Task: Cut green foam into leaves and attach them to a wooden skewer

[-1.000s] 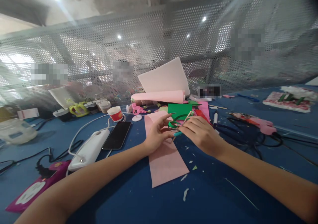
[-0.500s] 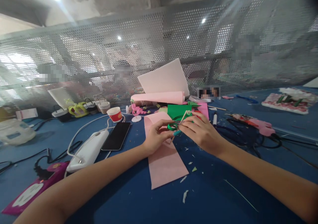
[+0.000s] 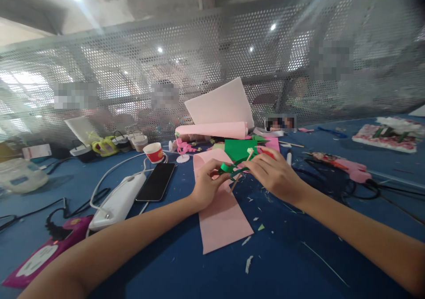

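My left hand [image 3: 208, 184] pinches a loosely curled green paper strip [image 3: 226, 168] between thumb and fingers. The strip runs across to the fingertips of my right hand [image 3: 274, 175]. Slanting down from those right fingertips is a thin wooden stick [image 3: 236, 183] with a small pale-green tip at its top. Something red [image 3: 267, 152] shows behind the right fingers; whether the hand holds it I cannot tell. Below both hands lies a pink sheet [image 3: 222, 228], its far end curling up. A green sheet [image 3: 236, 148] is just behind the hands.
To the left lie a black phone [image 3: 156, 182], a white power strip [image 3: 117, 201] and a red-and-white paper cup [image 3: 153, 152]. A pink glue gun [image 3: 355, 170] with cables is at right. Paper scraps [image 3: 249, 263] dot the blue table. A rolled pink sheet [image 3: 212, 130] lies farther back.
My right hand has moved slightly right, away from the left. The green strip, a tight loop before, now stretches between the hands. The stick has shifted a little right.
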The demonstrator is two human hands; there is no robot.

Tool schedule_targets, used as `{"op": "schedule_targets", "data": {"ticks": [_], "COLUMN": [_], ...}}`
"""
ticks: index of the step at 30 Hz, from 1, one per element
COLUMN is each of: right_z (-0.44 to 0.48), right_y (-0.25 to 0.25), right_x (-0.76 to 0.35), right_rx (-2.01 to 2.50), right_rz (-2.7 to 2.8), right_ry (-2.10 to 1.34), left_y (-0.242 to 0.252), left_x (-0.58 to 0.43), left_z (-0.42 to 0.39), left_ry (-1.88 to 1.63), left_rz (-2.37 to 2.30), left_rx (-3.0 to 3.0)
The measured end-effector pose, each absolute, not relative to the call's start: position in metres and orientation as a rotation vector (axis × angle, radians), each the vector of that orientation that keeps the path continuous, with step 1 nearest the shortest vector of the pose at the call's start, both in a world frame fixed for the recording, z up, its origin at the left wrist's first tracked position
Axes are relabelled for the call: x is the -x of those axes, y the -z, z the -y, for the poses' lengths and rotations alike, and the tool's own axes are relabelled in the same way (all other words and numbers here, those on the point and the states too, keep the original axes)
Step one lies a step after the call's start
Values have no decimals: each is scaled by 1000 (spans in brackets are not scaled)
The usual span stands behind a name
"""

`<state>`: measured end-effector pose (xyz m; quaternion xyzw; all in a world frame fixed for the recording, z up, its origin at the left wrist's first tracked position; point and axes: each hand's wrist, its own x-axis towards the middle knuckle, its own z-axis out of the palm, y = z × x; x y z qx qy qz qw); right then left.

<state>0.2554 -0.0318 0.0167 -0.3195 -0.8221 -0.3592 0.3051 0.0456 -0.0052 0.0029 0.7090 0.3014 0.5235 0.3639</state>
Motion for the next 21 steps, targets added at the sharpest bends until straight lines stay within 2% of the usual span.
{"op": "schedule_targets", "data": {"ticks": [15,18,21], "right_z": [10,4,1], "right_y": [-17,-11,-9], "right_x": [-278,-277,-274], "right_rx": [1215,1285,1279], "right_rz": [1664,1579,1571], "right_ry": [662,363,-173], "left_y": [-7,-9,-11], "left_x": [-52,-53,-53], "left_z": [11,10,7], "left_ry": [-1484,-1491,-1476], "left_rz": [-691,-707,-739], "left_rx": [-1589,-1531,-1486]}}
